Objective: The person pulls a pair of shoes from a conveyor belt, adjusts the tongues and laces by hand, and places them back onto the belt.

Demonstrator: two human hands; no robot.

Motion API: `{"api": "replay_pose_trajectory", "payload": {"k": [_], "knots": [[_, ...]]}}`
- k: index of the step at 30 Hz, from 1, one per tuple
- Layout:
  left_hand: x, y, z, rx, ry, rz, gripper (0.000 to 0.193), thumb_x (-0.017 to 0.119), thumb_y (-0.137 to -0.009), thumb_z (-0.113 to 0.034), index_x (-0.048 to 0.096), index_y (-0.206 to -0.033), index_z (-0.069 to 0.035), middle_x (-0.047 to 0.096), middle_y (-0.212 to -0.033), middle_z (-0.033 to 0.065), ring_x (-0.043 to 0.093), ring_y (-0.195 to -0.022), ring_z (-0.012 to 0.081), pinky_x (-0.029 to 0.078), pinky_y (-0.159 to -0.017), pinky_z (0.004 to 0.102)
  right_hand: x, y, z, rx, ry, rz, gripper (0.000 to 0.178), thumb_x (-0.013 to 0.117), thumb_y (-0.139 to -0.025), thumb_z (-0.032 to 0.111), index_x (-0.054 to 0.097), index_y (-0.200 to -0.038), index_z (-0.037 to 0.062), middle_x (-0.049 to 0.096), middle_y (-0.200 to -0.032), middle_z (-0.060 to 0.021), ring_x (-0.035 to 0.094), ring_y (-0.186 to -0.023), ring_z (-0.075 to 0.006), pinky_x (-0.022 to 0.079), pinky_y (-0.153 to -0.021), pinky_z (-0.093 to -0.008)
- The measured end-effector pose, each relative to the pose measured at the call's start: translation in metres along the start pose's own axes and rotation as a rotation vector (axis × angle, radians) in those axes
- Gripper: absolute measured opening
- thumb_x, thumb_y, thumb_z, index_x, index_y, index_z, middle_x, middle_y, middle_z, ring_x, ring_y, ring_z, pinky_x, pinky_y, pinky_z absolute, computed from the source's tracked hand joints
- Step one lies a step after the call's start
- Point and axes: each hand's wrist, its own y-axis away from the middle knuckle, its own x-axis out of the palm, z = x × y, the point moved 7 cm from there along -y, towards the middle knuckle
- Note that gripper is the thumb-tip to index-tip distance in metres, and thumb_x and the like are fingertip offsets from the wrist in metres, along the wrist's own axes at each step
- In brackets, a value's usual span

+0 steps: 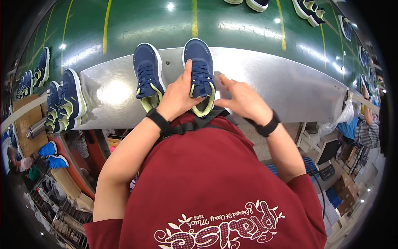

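Note:
A navy sneaker (200, 52) with a white sole edge and pale green lining lies toe away from me on the metal ledge. My left hand (178, 94) grips it from the left, the index finger along the laces and the thumb at the collar opening. To the right of this shoe, my right hand (243, 98) is open with fingers apart and holds nothing; its fingertips are close to the shoe's side. A matching sneaker (146, 62) stands just left, its heel partly behind my left wrist.
Beyond the metal ledge (265, 79) runs a green conveyor belt (153, 20) with yellow lines and several more shoes. Stacked navy sneakers (71, 93) stand at the ledge's left end. Blue shoes (57, 162) sit lower left. A person in a striped top (367, 133) is at far right.

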Motion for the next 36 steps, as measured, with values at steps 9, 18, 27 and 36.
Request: {"api": "replay_pose_trajectory", "payload": {"k": [9, 18, 27, 36], "knots": [[-0.036, 0.014, 0.013, -0.255, 0.39, -0.075, 0.042, 0.062, -0.083, -0.007, 0.055, -0.124, -0.001, 0.066, -0.092, 0.012, 0.065, -0.081, 0.0184, 0.054, -0.075, 0.0278, 0.049, -0.005, -0.01, 0.216, -0.176, -0.083, 0.07, 0.06, -0.078, 0.018, 0.028, -0.131, -0.014, 0.059, -0.102, -0.0301, 0.06, -0.093, -0.0428, 0.049, -0.081, -0.0455], [-0.041, -0.005, -0.007, -0.146, 0.194, -0.088, 0.029, 0.064, -0.078, -0.003, 0.065, -0.107, 0.0, 0.068, -0.081, 0.0106, 0.066, -0.069, 0.0191, 0.053, -0.066, 0.0283, 0.057, -0.009, -0.009, 0.186, -0.049, -0.172, 0.07, 0.059, -0.077, 0.016, 0.029, -0.13, -0.0167, 0.061, -0.1, -0.0272, 0.062, -0.089, -0.0394, 0.051, -0.077, -0.043], [-0.032, -0.004, -0.037, 0.161, -0.306, -0.249, 0.037, 0.067, -0.065, 0.001, 0.064, -0.102, -0.005, 0.061, -0.07, 0.0041, 0.062, -0.063, 0.0168, 0.049, -0.059, 0.0285, 0.057, -0.008, -0.01, 0.209, -0.061, -0.199, 0.067, 0.059, -0.077, 0.014, 0.03, -0.128, -0.0178, 0.061, -0.095, -0.0283, 0.063, -0.085, -0.0399, 0.052, -0.074, -0.0432], [-0.046, -0.004, 0.011, -0.27, 0.176, -0.141, 0.03, 0.066, -0.083, -0.009, 0.065, -0.112, -0.001, 0.07, -0.09, 0.0084, 0.066, -0.08, 0.013, 0.051, -0.073, 0.0252, 0.057, -0.009, -0.014, 0.211, -0.129, -0.207, 0.065, 0.058, -0.078, 0.013, 0.03, -0.128, -0.0178, 0.06, -0.095, -0.0309, 0.063, -0.086, -0.0424, 0.052, -0.073, -0.045]]}}
